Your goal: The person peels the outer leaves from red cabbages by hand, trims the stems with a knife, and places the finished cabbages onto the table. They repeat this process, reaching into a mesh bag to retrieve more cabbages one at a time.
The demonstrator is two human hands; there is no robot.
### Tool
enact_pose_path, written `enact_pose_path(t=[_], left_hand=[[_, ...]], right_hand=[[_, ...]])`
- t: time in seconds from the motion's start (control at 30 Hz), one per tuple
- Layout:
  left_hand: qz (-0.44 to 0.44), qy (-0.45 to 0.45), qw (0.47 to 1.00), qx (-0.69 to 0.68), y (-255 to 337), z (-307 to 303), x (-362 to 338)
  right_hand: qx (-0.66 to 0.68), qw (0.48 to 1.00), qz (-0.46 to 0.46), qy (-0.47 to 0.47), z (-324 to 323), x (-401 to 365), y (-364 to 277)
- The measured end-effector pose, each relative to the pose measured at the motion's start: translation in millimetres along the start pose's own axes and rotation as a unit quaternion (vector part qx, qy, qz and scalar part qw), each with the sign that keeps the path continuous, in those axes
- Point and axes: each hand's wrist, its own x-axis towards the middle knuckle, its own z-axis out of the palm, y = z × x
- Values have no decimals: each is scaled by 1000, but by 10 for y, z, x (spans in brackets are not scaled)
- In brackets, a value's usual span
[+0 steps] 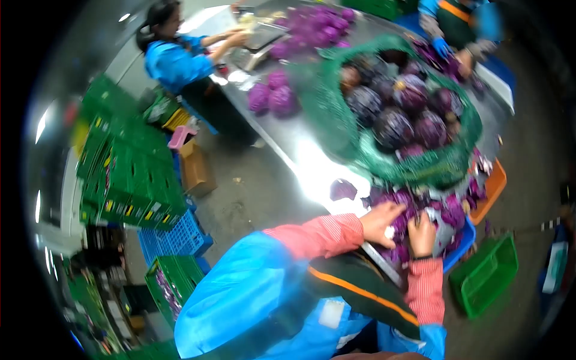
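My left hand (381,224) lies at the near edge of the metal table, its fingers curled on a purple cabbage (401,221) that is partly hidden under it. Close to its right is my right hand (422,235), fingers bent inward against the same spot; what they hold, if anything, is hidden. Loose purple leaves (450,213) are heaped around both hands and over a blue crate (463,247). Just beyond them stands a green mesh bag (432,173), open at the top and full of dark purple cabbages (393,128).
Peeled cabbages (282,101) sit on the metal table (287,139). One co-worker (180,63) stands at the far left, another (459,30) at the far right. An orange crate (492,192) and a green crate (485,276) are on my right; stacked green crates (129,168) stand left.
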Motion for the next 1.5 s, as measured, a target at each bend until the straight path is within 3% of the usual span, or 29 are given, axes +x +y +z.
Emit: enact_pose_path(t=[0.1, 0.2, 0.33, 0.6, 0.87, 0.97, 1.07, 1.17, 1.27, 1.37, 1.5], left_hand=[[-43, 15, 999, -30, 75, -27, -66], [-163, -6, 987, -15, 195, -131, -34], [-238, -70, 968, 27, 395, -276, 113], [-222, -70, 972, 40, 358, -112, 155], [-232, -69, 970, 36, 295, -114, 193], [-227, -67, 971, 42, 266, -88, 191], [-225, -72, 971, 45, 290, -88, 205], [-212, -73, 973, 53, 345, -90, 200], [-219, -69, 973, 39, 353, -106, 209], [-188, -71, 978, 47, 288, -82, 209], [-184, -125, 974, 31, 290, -187, 239]], right_hand=[[-41, 996, 76, -10, 75, -46, 332], [-24, 994, 103, -30, -296, -214, -56], [-28, 998, 4, -64, -711, -500, -282], [-166, 982, -66, -56, -877, -889, -375], [-124, 991, -7, -45, -841, -877, -259], [-100, 992, -43, -58, -866, -946, -323], [-155, 987, -30, -42, -781, -915, -300], [-153, 987, 49, 4, -674, -789, -6], [-56, 996, 73, -12, -657, -654, 48], [22, 1000, 13, 2, -526, -535, -299], [102, 995, -8, -20, -294, -270, -209]])
